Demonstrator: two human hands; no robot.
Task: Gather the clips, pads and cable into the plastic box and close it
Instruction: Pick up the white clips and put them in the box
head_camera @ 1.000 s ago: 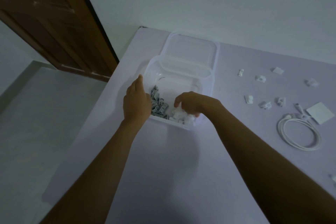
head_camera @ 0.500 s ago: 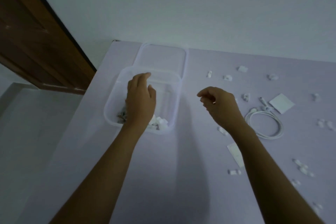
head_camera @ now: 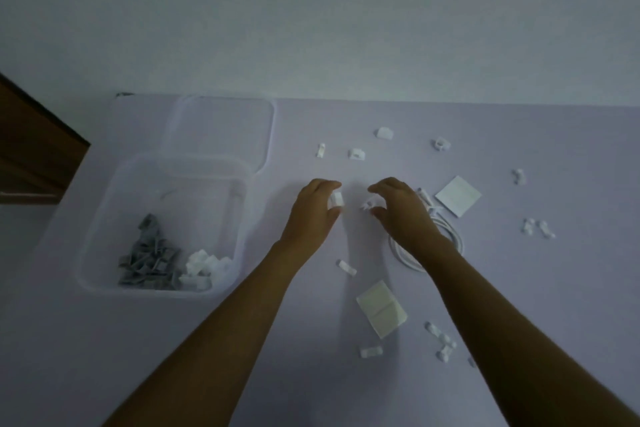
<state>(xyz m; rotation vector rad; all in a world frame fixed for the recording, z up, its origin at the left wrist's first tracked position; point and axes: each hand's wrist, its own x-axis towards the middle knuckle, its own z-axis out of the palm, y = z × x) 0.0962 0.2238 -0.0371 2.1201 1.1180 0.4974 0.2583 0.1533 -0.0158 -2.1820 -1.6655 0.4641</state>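
The clear plastic box (head_camera: 104, 218) stands open at the left, its lid (head_camera: 225, 125) lying flat behind it. Inside lie grey clips (head_camera: 147, 263) and white clips (head_camera: 204, 267). My left hand (head_camera: 313, 215) is right of the box, fingers closed on a white clip (head_camera: 336, 199). My right hand (head_camera: 398, 211) pinches another white clip (head_camera: 370, 204) on the table. The coiled white cable (head_camera: 446, 236) lies partly under my right wrist. Two square pads lie on the table, one (head_camera: 458, 195) far right and one (head_camera: 381, 308) near my forearms.
Loose white clips are scattered over the lilac table: some at the back (head_camera: 356, 153), some at the right (head_camera: 536, 227), some near the front (head_camera: 441, 340). A brown door (head_camera: 31, 156) stands at the left beyond the table's edge. A pale wall runs behind.
My left hand has left the box and moved right onto a white clip. My right hand has lowered to the table onto another clip. The view has swung to the right.
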